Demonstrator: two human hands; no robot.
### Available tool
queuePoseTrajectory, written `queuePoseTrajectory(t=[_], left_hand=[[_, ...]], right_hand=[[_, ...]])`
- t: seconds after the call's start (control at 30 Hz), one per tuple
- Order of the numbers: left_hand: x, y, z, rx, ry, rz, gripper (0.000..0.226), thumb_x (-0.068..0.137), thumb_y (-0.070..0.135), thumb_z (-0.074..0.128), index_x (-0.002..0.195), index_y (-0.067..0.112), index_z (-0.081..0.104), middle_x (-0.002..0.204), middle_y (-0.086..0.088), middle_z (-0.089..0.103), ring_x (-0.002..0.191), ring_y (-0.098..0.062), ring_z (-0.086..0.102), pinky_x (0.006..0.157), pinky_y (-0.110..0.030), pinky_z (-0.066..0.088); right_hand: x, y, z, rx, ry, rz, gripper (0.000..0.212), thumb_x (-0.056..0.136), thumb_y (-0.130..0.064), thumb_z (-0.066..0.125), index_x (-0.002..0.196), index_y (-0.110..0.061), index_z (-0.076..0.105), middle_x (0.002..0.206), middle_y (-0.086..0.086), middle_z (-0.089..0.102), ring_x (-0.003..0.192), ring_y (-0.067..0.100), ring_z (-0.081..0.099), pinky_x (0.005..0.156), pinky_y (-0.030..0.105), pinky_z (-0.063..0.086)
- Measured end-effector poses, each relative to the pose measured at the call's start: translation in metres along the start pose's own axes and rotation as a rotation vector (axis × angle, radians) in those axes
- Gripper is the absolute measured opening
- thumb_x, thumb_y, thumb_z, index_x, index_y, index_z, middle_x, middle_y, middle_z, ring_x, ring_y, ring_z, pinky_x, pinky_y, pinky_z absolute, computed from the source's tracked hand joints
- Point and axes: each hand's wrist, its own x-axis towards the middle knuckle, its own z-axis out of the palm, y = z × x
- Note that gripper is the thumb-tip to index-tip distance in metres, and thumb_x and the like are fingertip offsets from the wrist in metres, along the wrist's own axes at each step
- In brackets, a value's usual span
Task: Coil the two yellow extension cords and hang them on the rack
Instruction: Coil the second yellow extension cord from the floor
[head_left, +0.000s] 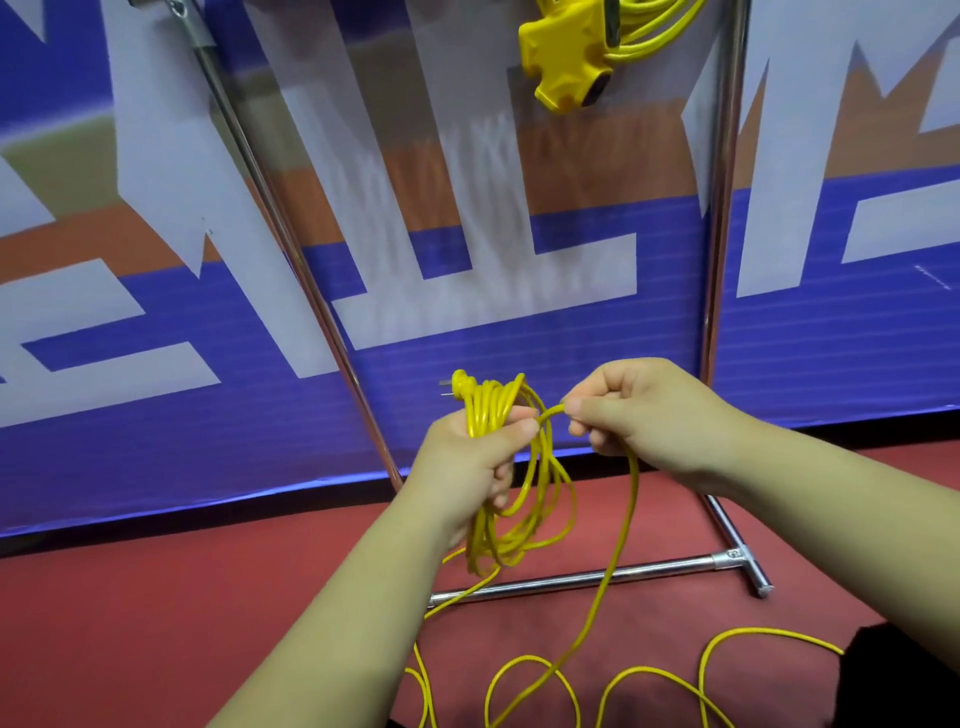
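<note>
Gripping the coil (485, 410) in a closed fist, the left hand (465, 462) binds the loops together — the right hand (639, 410) pinches the trailing cord (635, 483), ready to feed another loop

Left grip (467, 467), right grip (649, 410) ungloved; forearms (337, 597) bare; black garment (909, 675) lower right.

Left hand (467, 460) grips a coiled yellow extension cord (484, 410), with its plug (458, 382) protruding above the fist. Right hand (639, 410) pinches the next loop just beside it. Loose cord (635, 483) trails onto the red floor (208, 597). A second yellow cord (660, 31) with a socket block (563, 57) hangs on the chrome rack (722, 208).
</note>
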Motion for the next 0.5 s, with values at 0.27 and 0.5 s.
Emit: queuePoseTrajectory(t=[0.27,0.5], left_hand=[[0.003,-0.004,0.006,-0.006,-0.157,-0.024,0.015,0.095,0.017,0.066,0.082,0.025,0.069,0.051,-0.004,0.035,0.039,-0.015,0.028,0.044,-0.025,0.031],[0.006,0.016,0.003,-0.170,-0.121,0.069,0.019,0.088,0.022,0.066,0.087,0.008,0.054,0.048,0.002,0.029,0.035,-0.007,0.026,0.038,-0.019,0.028]], right_hand=[[0.001,-0.007,-0.004,0.046,-0.067,-0.036,0.009,0.093,-0.010,0.068,0.084,-0.007,0.069,0.069,0.003,0.070,0.056,0.009,0.056,0.057,0.019,0.050],[-0.003,-0.005,-0.013,0.135,-0.167,-0.001,0.005,0.095,-0.008,0.063,0.091,-0.010,0.062,0.069,0.004,0.065,0.058,0.013,0.055,0.057,0.027,0.049]])
